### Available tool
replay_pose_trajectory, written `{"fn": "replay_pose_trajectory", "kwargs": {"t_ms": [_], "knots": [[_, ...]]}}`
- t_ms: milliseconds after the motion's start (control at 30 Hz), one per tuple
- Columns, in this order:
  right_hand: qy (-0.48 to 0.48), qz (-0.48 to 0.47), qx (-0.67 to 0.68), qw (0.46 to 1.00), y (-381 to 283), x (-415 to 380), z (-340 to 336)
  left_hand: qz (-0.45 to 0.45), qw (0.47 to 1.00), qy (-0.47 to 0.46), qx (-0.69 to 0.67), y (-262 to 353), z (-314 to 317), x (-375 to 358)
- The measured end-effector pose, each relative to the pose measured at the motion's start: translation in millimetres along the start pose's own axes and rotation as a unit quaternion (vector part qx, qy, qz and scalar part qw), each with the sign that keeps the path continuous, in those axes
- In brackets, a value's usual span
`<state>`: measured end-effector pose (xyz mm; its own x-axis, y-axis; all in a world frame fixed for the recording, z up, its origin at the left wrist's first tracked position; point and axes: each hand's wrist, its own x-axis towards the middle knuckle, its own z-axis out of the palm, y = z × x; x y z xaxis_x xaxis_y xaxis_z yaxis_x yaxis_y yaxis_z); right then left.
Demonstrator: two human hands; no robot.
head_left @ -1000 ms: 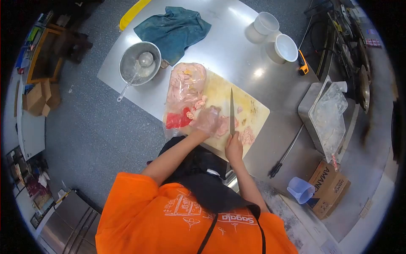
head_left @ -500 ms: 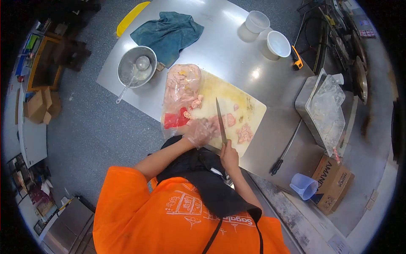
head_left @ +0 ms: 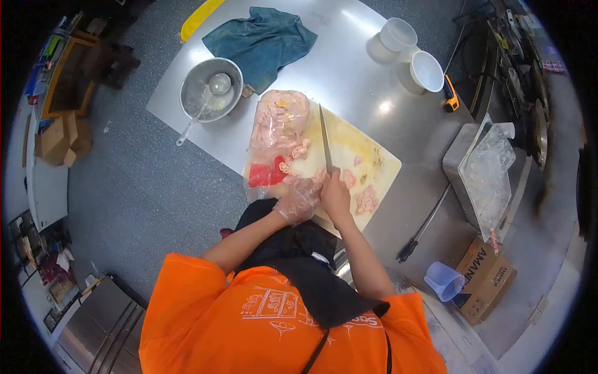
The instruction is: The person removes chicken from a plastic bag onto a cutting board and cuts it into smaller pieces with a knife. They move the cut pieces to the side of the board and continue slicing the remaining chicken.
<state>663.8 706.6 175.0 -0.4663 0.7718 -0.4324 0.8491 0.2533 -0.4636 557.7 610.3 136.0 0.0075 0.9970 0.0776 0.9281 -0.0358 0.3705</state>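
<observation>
My right hand (head_left: 336,194) is wrapped round the handle of a long knife (head_left: 326,138), whose blade points away from me across the white cutting board (head_left: 381,163). Close beside it, my left hand (head_left: 299,199) wears a clear plastic glove. Its fingers are curled on a piece of raw chicken (head_left: 319,177) near the blade, partly hidden by the glove. A clear bag of raw chicken (head_left: 279,121) with a red patch lies along the board's left side, with loose bits (head_left: 300,149) at its edge. Small chopped pieces (head_left: 367,200) form a pile on the right.
A metal pot (head_left: 234,107) with a ladle stands left of a teal cloth (head_left: 261,40). Two plastic tubs (head_left: 427,71) sit at the back right. A metal tray (head_left: 461,156) with plastic film, a honing-steel-like rod (head_left: 408,249) and a plastic jug (head_left: 445,280) are on the right.
My right hand has moved forward with the knife, so the blade reaches farther across the board. My left hand stays near the same spot at the board's near edge. The view has shifted slightly.
</observation>
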Motion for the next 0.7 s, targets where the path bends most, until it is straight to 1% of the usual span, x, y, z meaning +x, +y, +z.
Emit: {"fn": "replay_pose_trajectory", "kwargs": {"t_ms": [33, 67, 100, 167, 200, 233, 267, 300, 367, 433, 500, 533, 600, 633, 667, 700], "knots": [[0.011, -0.005, 0.006, 1.0, -4, 5, -4, 0.016, 0.999, 0.025, -0.044, -3, 1, -1], [-0.013, 0.02, -0.014, 1.0, 6, -5, 2, 0.031, 0.994, 0.055, -0.084, -12, 2, 3], [-0.044, 0.051, -0.035, 0.997, 24, -30, 12, 0.024, 0.994, 0.06, -0.083, -14, -1, 1], [-0.045, 0.047, -0.038, 0.997, 38, -45, 17, 0.047, 0.991, 0.068, -0.101, -16, -6, -1], [-0.042, 0.054, -0.033, 0.997, 42, -50, 22, 0.043, 0.992, 0.066, -0.101, -15, -8, -3], [-0.045, 0.049, -0.027, 0.997, 29, -38, 16, 0.032, 0.99, 0.071, -0.115, -13, -8, -2], [-0.044, 0.043, -0.022, 0.998, 10, -8, 6, 0.021, 0.989, 0.077, -0.128, -12, -7, 1], [-0.025, 0.028, -0.031, 0.999, -6, 19, 4, 0.025, 0.989, 0.072, -0.128, -9, -5, 1], [0.009, 0.003, -0.029, 1.0, -20, 55, 6, -0.034, 0.988, -0.035, -0.146, -6, -2, 2], [0.036, -0.012, -0.012, 0.999, -20, 68, 8, -0.024, 0.99, -0.024, -0.14, -6, -7, 4], [0.037, -0.02, -0.002, 0.999, -13, 64, 9, -0.015, 0.989, -0.014, -0.144, 0, -11, 2], [0.048, -0.02, 0.004, 0.999, -12, 57, 6, -0.007, 0.992, -0.005, -0.125, -1, -16, 4], [-0.007, 0.001, 0.006, 1.0, -4, 28, 1, 0.008, 0.995, 0.009, -0.098, -7, -24, 11], [-0.012, 0.01, 0.019, 1.0, -2, 12, -6, -0.055, 0.98, -0.009, -0.192, -12, -27, 15], [-0.021, 0.021, 0.031, 0.999, 3, -8, -12, -0.119, 0.951, -0.029, -0.284, -15, -29, 16], [0.004, 0.015, 0.054, 0.998, 15, -27, -8, -0.114, 0.953, -0.03, -0.28, -17, -30, 20]]}}
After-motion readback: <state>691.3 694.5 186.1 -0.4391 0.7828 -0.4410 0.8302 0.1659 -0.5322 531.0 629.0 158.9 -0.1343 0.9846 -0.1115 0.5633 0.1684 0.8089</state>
